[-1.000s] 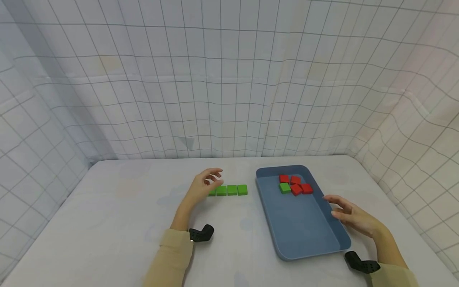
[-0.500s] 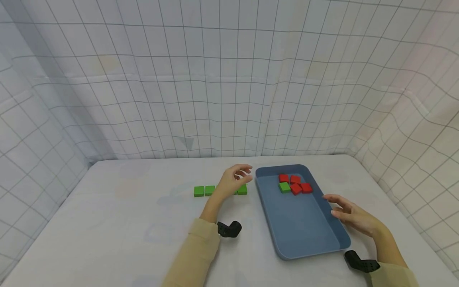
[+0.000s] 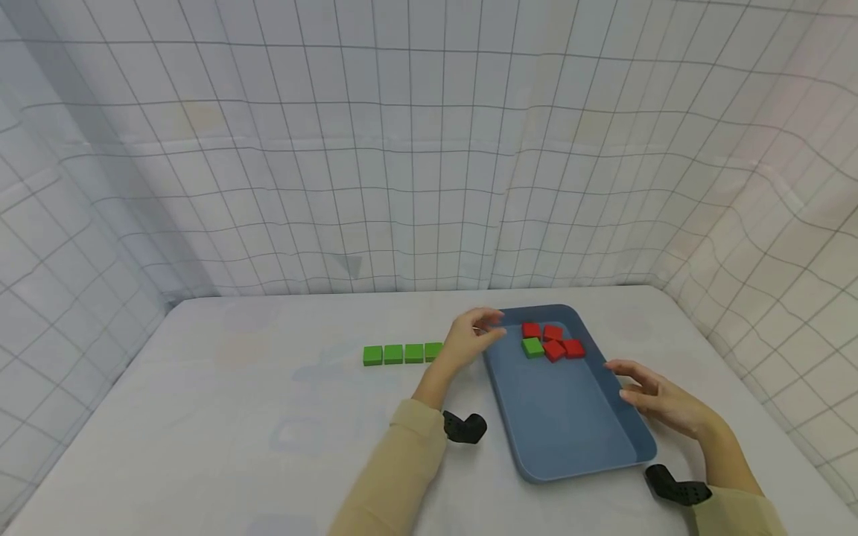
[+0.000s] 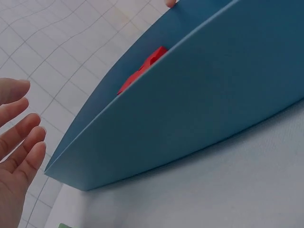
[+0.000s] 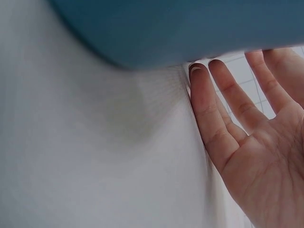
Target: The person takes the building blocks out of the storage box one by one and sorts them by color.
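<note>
My left hand (image 3: 467,339) hovers over the far left corner of a blue tray (image 3: 570,417), its fingers loosely bent. In the left wrist view nothing lies between the thumb and fingers of that hand (image 4: 16,147). Inside the tray, toward its far end, a green block (image 3: 532,348) sits against several red blocks (image 3: 553,351). My right hand (image 3: 663,406) rests relaxed by the tray's right side; in the right wrist view its fingertips come right up to the tray wall (image 5: 166,33). Left of the tray, several green blocks (image 3: 393,354) form a row, its right end covered by my left hand.
A white cloth covers the table (image 3: 221,417). White curtains with a dark grid (image 3: 415,186) hang behind it and along both sides. A black wrist camera (image 3: 465,428) is strapped to my left wrist, another (image 3: 677,487) to my right.
My left hand has swept rightward from the left part of the green row to the tray's far left corner. The blocks stay put. My right hand is still beside the tray.
</note>
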`<state>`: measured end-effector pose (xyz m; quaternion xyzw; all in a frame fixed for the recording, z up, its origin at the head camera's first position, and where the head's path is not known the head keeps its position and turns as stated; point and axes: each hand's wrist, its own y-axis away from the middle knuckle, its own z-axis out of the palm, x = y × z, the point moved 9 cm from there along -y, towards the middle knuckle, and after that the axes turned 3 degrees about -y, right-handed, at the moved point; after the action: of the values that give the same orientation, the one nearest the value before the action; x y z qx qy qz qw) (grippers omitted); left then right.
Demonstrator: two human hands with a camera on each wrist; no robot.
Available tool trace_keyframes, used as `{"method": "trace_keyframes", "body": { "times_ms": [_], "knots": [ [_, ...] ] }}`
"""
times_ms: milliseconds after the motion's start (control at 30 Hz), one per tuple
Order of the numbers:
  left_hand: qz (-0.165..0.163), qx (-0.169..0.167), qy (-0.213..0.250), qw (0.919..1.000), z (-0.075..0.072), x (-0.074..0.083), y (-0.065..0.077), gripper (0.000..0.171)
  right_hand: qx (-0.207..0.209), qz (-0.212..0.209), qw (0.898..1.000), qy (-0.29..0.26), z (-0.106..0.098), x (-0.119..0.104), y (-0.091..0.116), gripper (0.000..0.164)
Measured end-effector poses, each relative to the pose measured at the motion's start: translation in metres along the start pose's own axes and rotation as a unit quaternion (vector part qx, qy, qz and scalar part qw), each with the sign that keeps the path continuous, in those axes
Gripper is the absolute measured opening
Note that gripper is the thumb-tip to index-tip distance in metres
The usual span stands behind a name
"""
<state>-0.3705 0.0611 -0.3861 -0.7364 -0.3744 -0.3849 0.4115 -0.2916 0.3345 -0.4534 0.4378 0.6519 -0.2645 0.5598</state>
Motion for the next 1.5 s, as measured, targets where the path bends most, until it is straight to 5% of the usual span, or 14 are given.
{"method": "trace_keyframes", "body": {
  "times_ms": [667,1033,1500],
  "knots": [
    [-0.033,0.013,-0.062,0.9975,0.046,0.008,-0.012,0.028,-0.006,-0.008,1.000,0.001,0.001,-0.001,-0.001,0.053],
    [-0.050,-0.018,-0.122,0.9911,0.065,0.002,-0.020,0.033,-0.009,-0.010,1.000,-0.001,0.002,-0.002,-0.001,0.053],
    [-0.084,-0.015,-0.186,0.9788,0.067,-0.006,-0.021,0.039,-0.001,-0.006,1.000,0.004,0.001,-0.001,0.000,0.051]
  ]
}}
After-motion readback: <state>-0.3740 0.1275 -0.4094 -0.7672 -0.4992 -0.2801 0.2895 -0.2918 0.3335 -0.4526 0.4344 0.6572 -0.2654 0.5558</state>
